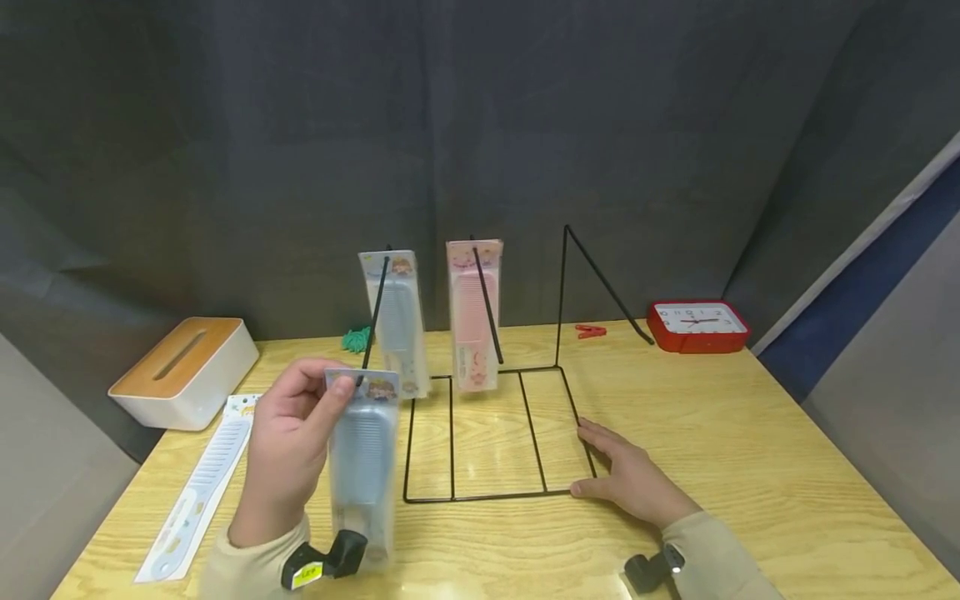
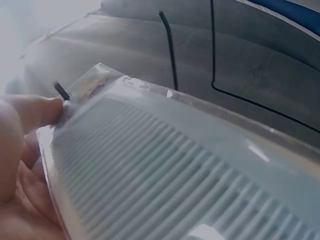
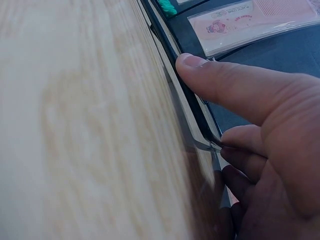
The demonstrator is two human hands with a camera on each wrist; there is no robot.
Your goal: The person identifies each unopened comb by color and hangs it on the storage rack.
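My left hand (image 1: 288, 442) pinches the top card of a packaged blue comb (image 1: 363, 458) between thumb and fingers. The card is at the front end of the left hook (image 1: 375, 321) of a black wire rack (image 1: 502, 496). In the left wrist view, a hook tip (image 2: 61, 91) shows just beyond the thumb, at the card's top. Another packaged blue comb (image 1: 396, 321) hangs farther back on this hook, and a packaged pink comb (image 1: 474, 321) hangs from the middle hook. My right hand (image 1: 633, 479) rests over the base's front right corner, thumb and fingers touching its rails.
A long carded comb (image 1: 198, 487) lies at the left, near a white tissue box (image 1: 191, 375) with a wooden lid. Behind the rack are a green bundle (image 1: 356, 339) and a red clip (image 1: 591, 331). A red clock (image 1: 697, 326) stands back right. The right hook (image 1: 609, 283) bears nothing.
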